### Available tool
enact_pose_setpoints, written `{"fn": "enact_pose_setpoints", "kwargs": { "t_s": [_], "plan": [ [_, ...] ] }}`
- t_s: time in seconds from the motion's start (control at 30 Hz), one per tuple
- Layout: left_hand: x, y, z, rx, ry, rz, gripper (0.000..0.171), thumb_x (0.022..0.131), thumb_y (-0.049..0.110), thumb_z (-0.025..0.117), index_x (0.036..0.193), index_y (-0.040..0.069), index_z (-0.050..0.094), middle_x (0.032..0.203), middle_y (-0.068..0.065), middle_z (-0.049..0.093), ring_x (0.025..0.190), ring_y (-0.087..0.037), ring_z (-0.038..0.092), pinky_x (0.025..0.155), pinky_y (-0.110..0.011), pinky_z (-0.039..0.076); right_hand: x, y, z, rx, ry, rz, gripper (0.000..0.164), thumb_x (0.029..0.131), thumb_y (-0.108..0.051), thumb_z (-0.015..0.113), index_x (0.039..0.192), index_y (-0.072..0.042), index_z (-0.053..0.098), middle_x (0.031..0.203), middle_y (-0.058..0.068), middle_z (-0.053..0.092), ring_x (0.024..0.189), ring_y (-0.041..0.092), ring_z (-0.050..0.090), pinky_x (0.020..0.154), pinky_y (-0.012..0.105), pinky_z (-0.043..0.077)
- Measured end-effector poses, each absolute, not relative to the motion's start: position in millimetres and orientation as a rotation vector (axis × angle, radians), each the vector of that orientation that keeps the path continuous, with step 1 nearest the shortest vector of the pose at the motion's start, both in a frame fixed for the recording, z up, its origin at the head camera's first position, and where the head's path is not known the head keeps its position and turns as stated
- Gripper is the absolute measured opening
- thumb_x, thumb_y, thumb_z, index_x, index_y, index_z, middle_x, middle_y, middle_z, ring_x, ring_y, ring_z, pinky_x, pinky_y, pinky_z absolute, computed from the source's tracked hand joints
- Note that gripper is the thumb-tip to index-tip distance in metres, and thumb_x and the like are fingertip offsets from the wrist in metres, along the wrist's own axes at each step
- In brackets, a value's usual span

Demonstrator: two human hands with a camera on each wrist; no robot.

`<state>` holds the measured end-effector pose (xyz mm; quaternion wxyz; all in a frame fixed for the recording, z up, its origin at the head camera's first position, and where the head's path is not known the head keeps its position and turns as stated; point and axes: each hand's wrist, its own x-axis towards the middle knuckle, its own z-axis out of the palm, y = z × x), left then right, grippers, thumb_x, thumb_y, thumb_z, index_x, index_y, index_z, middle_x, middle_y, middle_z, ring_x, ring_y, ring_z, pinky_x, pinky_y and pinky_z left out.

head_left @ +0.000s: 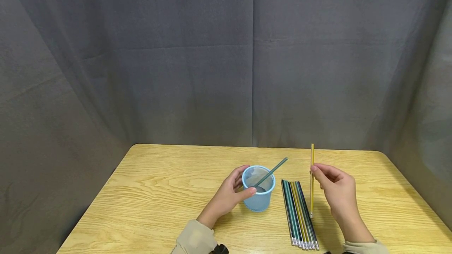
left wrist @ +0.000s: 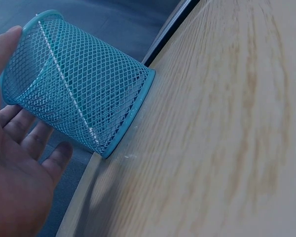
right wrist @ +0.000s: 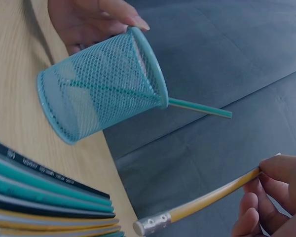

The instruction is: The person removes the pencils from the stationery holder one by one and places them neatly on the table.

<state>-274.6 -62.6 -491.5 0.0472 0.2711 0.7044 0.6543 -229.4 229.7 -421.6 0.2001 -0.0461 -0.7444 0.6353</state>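
Observation:
A light-blue mesh pencil cup (head_left: 257,201) stands upright on the table, with one green pencil (head_left: 279,166) leaning in it past the rim. My left hand (head_left: 228,196) holds the cup from its left side, thumb at the near rim and fingers round the far side; the left wrist view shows this hand (left wrist: 19,168) close up. To the right, a yellow pencil (head_left: 312,191) is pinched upright between my right thumb and fingers, eraser end down. That right hand (head_left: 339,189) is beside a row of green, black and yellow pencils (head_left: 299,214) lying side by side.
The wooden table (head_left: 169,183) has rounded far corners. Grey curtains (head_left: 176,69) hang behind it and at both sides. In the row, the pencils' eraser ends point toward the near edge.

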Motion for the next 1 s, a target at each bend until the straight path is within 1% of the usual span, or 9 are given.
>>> {"fn": "enact_pose_setpoints", "kwargs": {
  "t_s": [0.17, 0.43, 0.5, 0.7, 1.0],
  "plan": [
    [-274.3, -63.8, -491.2, 0.83, 2.151, 1.991, 0.067, 0.093, 0.029, 0.071, 0.15, 0.022, 0.037, 0.142, -0.003, 0.052, 0.132, -0.024, 0.048, 0.109, -0.044, 0.037, -228.6, 232.4, -425.1, -0.15, -2.164, 1.715, 0.037, 0.093, -0.027, 0.071, 0.114, 0.004, 0.07, 0.088, -0.009, 0.071, 0.076, 0.006, 0.055, 0.059, 0.018, 0.046],
    [-273.5, -62.7, -490.8, 0.822, 2.151, 1.998, 0.067, 0.093, 0.028, 0.072, 0.15, 0.02, 0.038, 0.142, -0.005, 0.052, 0.131, -0.025, 0.049, 0.109, -0.043, 0.038, -227.7, 238.4, -435.5, -0.169, -2.22, 1.696, 0.042, 0.093, -0.033, 0.07, 0.116, 0.003, 0.07, 0.09, -0.01, 0.069, 0.078, 0.005, 0.055, 0.057, 0.02, 0.046],
    [-273.9, -62.5, -491.4, 0.821, 2.151, 1.996, 0.067, 0.093, 0.028, 0.072, 0.15, 0.02, 0.038, 0.143, -0.005, 0.052, 0.131, -0.024, 0.049, 0.109, -0.043, 0.038, -228.0, 240.0, -438.7, -0.169, -2.23, 1.677, 0.042, 0.093, -0.033, 0.07, 0.115, 0.003, 0.07, 0.091, -0.009, 0.068, 0.079, 0.005, 0.055, 0.057, 0.02, 0.046],
    [-274.0, -62.7, -491.4, 0.824, 2.152, 1.99, 0.067, 0.093, 0.029, 0.071, 0.151, 0.021, 0.037, 0.143, -0.004, 0.052, 0.132, -0.024, 0.048, 0.109, -0.043, 0.037, -229.6, 243.8, -445.9, -0.164, -2.261, 1.643, 0.042, 0.094, -0.032, 0.07, 0.116, 0.004, 0.069, 0.094, -0.01, 0.068, 0.084, 0.005, 0.058, 0.064, 0.019, 0.049],
    [-274.0, -62.9, -490.9, 0.838, 2.146, 1.992, 0.067, 0.094, 0.029, 0.071, 0.15, 0.021, 0.037, 0.143, -0.005, 0.051, 0.132, -0.025, 0.048, 0.109, -0.044, 0.037, -230.2, 246.8, -451.7, -0.189, -2.31, 1.603, 0.041, 0.094, -0.032, 0.07, 0.115, 0.003, 0.07, 0.094, -0.008, 0.069, 0.085, 0.004, 0.058, 0.067, 0.02, 0.05]
  ]
}}
